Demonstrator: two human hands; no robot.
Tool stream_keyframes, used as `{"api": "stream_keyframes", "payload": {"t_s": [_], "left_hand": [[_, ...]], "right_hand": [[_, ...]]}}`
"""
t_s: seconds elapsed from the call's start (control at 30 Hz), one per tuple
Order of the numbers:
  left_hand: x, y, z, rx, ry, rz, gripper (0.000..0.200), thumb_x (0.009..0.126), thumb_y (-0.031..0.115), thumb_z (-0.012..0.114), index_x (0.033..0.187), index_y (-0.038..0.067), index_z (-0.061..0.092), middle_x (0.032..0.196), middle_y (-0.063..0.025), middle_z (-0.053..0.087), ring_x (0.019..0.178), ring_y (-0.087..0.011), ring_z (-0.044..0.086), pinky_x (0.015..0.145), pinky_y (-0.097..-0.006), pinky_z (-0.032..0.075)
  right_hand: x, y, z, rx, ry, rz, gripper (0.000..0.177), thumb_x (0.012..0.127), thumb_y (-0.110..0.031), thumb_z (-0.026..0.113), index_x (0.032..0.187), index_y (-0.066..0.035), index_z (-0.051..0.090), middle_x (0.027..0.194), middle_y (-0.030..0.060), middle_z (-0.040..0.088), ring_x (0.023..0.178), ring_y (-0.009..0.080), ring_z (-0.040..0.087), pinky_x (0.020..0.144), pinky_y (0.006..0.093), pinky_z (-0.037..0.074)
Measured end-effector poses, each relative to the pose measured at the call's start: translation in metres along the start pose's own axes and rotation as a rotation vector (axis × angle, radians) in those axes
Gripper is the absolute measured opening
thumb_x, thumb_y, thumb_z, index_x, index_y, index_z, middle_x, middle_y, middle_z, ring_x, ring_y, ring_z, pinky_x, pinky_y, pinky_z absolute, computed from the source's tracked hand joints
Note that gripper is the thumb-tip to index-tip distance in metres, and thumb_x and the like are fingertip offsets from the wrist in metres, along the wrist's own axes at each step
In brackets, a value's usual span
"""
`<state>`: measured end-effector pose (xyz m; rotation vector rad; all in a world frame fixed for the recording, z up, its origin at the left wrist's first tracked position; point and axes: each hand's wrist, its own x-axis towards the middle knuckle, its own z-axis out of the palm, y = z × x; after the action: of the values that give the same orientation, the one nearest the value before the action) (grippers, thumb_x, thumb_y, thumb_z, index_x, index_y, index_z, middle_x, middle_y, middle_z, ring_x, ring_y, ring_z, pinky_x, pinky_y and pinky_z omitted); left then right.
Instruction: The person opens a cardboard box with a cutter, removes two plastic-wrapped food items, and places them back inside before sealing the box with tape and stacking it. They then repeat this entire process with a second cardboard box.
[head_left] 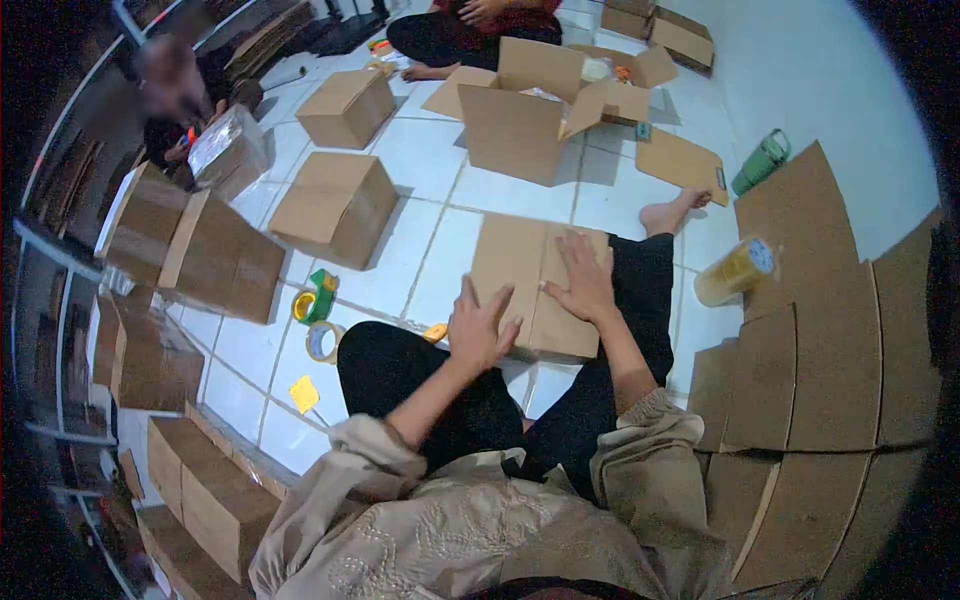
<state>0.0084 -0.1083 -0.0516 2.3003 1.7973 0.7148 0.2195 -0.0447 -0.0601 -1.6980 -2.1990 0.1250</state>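
A closed brown cardboard box (507, 255) sits on the floor between my bent legs, its top flaps meeting at a middle seam. My right hand (582, 280) lies flat on the top, fingers spread, to the right of the seam. At the box's near left edge is my left hand (482, 328), its fingers stretched apart and nothing visible in it. Close to my left knee lies a small yellow-orange object (435, 332), partly hidden. Further left are a green tape dispenser (322, 292) and a roll of tape (323, 342).
Closed boxes (335, 208) stand along the left. Ahead is an open box (515, 135) with contents. Flat cardboard (840, 350), a stack of tape rolls (730, 275) and a green tumbler (762, 162) are on the right. A yellow note (303, 394) lies left. Two other people sit further off.
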Motion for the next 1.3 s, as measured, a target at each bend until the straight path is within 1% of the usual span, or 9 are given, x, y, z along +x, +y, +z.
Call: {"api": "stream_keyframes", "payload": {"t_s": [0.2, 0.3, 0.47, 0.57, 0.67, 0.83, 1.03, 1.2, 1.3], "left_hand": [[0.081, -0.057, -0.011, -0.126, -0.209, 0.244, 0.057, 0.069, 0.043, 0.062, 0.123, 0.029, 0.051, 0.13, -0.0304, 0.033, 0.104, -0.0433, 0.048, 0.087, -0.0475, 0.042], [0.091, -0.072, -0.002, -0.16, -0.195, 0.318, 0.058, 0.068, 0.044, 0.062, 0.123, 0.029, 0.051, 0.132, -0.0285, 0.032, 0.109, -0.0428, 0.046, 0.089, -0.0479, 0.041], [0.078, -0.106, -0.011, -0.336, -0.306, 0.317, 0.061, 0.073, 0.04, 0.066, 0.126, 0.017, 0.049, 0.135, -0.0238, 0.034, 0.122, -0.0382, 0.036, 0.102, -0.0433, 0.03], [0.051, -0.185, -0.021, -0.56, -0.186, -0.156, 0.066, 0.067, 0.03, 0.076, 0.122, 0.006, 0.05, 0.126, -0.019, 0.048, 0.119, -0.0292, 0.044, 0.099, -0.0386, 0.035], [0.015, -0.322, -0.016, 0.293, -0.046, -0.597, 0.047, 0.07, 0.038, 0.067, 0.097, 0.001, 0.06, 0.093, -0.0212, 0.061, 0.083, -0.0363, 0.06, 0.074, -0.0435, 0.048], [-0.042, -0.416, -0.021, 0.543, -0.117, -0.617, 0.025, 0.068, 0.021, 0.062, 0.082, 0.0, 0.061, 0.083, -0.0207, 0.063, 0.077, -0.0366, 0.061, 0.067, -0.0451, 0.048], [-0.033, -0.378, -0.064, 0.423, 0.176, -0.574, 0.029, 0.074, 0.026, 0.058, 0.082, -0.001, 0.06, 0.078, -0.0212, 0.062, 0.074, -0.0386, 0.061, 0.068, -0.0459, 0.048], [-0.03, -0.227, -0.143, 0.368, 0.441, -0.613, 0.037, 0.076, 0.035, 0.057, 0.073, -0.001, 0.061, 0.067, -0.0221, 0.06, 0.064, -0.0405, 0.058, 0.059, -0.0467, 0.044], [-0.02, -0.157, -0.138, -0.297, 0.448, -0.491, 0.041, 0.077, 0.036, 0.065, 0.062, -0.002, 0.056, 0.05, -0.0053, 0.047, 0.05, -0.0111, 0.041, 0.047, -0.031, 0.034]], "right_hand": [[0.027, -0.003, -0.031, -0.134, -0.123, 0.161, 0.081, 0.071, -0.055, 0.06, 0.137, -0.017, 0.033, 0.138, 0.0145, 0.033, 0.127, 0.0349, 0.029, 0.096, 0.0561, 0.024], [0.034, 0.023, 0.007, -0.381, 0.241, 0.009, 0.078, 0.072, -0.052, 0.06, 0.138, -0.021, 0.032, 0.128, 0.0183, 0.04, 0.117, 0.0366, 0.036, 0.092, 0.0526, 0.028], [0.01, -0.001, -0.021, -0.063, -0.119, 0.167, 0.078, 0.071, -0.051, 0.061, 0.138, -0.02, 0.033, 0.116, 0.0235, 0.042, 0.106, 0.0376, 0.042, 0.088, 0.0502, 0.032], [-0.038, -0.034, -0.043, 0.004, -0.21, 0.269, 0.08, 0.07, -0.049, 0.064, 0.135, -0.013, 0.036, 0.112, 0.0234, 0.043, 0.101, 0.038, 0.044, 0.086, 0.0496, 0.035], [-0.076, -0.063, -0.036, -0.107, -0.118, 0.25, 0.079, 0.073, -0.045, 0.063, 0.134, -0.004, 0.035, 0.121, 0.0272, 0.039, 0.119, 0.0406, 0.035, 0.096, 0.0532, 0.028], [-0.056, -0.094, -0.041, -0.119, -0.199, 0.032, 0.073, 0.081, -0.042, 0.055, 0.137, -0.004, 0.029, 0.142, 0.0224, 0.021, 0.134, 0.0355, 0.015, 0.106, 0.0555, 0.013], [-0.045, -0.089, -0.014, 0.033, -0.178, -0.09, 0.068, 0.086, -0.042, 0.048, 0.139, -0.008, 0.026, 0.146, 0.0173, 0.017, 0.136, 0.0294, 0.015, 0.108, 0.0512, 0.01], [-0.045, -0.089, -0.012, 0.016, -0.182, -0.082, 0.068, 0.086, -0.044, 0.046, 0.14, -0.008, 0.025, 0.146, 0.0175, 0.016, 0.136, 0.0296, 0.015, 0.108, 0.0501, 0.011], [-0.047, -0.089, -0.01, 0.023, -0.175, -0.089, 0.066, 0.087, -0.042, 0.046, 0.14, -0.007, 0.025, 0.147, 0.0173, 0.014, 0.136, 0.0291, 0.014, 0.108, 0.0501, 0.01]]}}
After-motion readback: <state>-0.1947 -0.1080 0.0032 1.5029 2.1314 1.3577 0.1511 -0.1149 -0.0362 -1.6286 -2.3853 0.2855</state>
